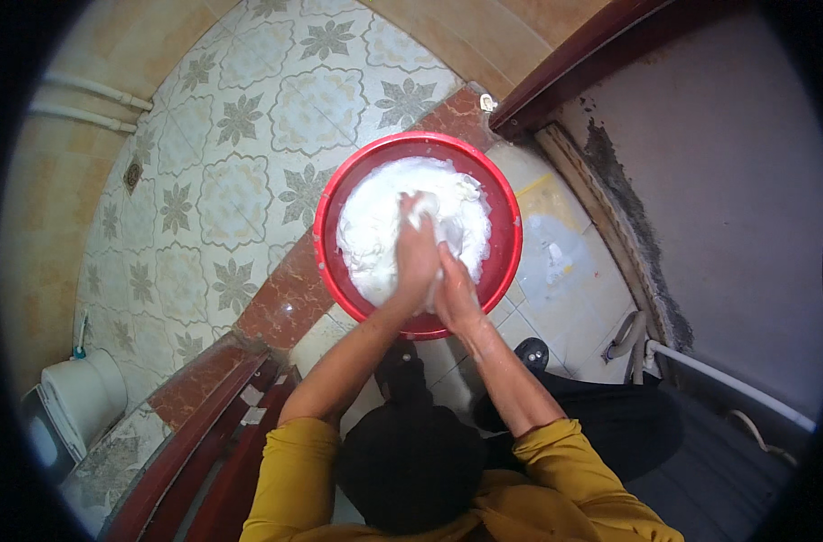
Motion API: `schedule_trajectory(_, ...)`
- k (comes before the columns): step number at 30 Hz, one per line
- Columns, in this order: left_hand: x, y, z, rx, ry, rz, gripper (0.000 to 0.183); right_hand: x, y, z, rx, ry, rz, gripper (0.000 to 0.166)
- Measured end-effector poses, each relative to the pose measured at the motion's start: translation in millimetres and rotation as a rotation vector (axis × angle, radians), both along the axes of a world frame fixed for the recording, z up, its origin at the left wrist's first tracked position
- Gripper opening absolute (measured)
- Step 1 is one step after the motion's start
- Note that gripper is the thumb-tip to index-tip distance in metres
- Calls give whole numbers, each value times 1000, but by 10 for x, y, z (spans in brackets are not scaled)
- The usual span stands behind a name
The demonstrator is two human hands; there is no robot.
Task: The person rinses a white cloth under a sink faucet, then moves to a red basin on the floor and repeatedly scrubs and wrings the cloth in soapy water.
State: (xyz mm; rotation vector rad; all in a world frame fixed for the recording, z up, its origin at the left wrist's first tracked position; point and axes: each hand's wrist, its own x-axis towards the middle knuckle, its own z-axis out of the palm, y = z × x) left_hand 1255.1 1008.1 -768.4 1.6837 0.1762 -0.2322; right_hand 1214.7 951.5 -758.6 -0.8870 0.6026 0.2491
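Note:
A round red plastic basin stands before me, with white foam and what looks like white cloth inside. Both hands are over the basin, close together and wet with suds. My left hand is on the left, its fingers partly hidden by foam and pointing to the far side. To its right, my right hand is tilted inward, its fingertips near the left palm. White material lies between and around the hands; blur and foam hide whether either one grips it.
Under the basin runs a reddish stone threshold. Patterned floor tiles lie to the left, with a white bin-like container at lower left. A dark red door frame rises at upper right. A white pipe runs at lower right.

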Motion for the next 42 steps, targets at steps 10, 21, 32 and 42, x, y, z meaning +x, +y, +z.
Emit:
schedule_trajectory(10, 305, 24, 17, -118, 109, 224, 50, 90, -2, -24, 56, -60, -72, 47)
schedule_trajectory(21, 424, 314, -182, -628, 516, -34, 56, 38, -465, -410, -244, -120, 231, 52)
schedule_trajectory(32, 204, 619, -233, -1281, 501, 101, 45, 278, -781, 43, -857, 236, 610, 47)
schedule_trajectory(42, 160, 584, 20, -301, 192, 114, 23, 55, -442, -209, -88, 103, 78, 36)
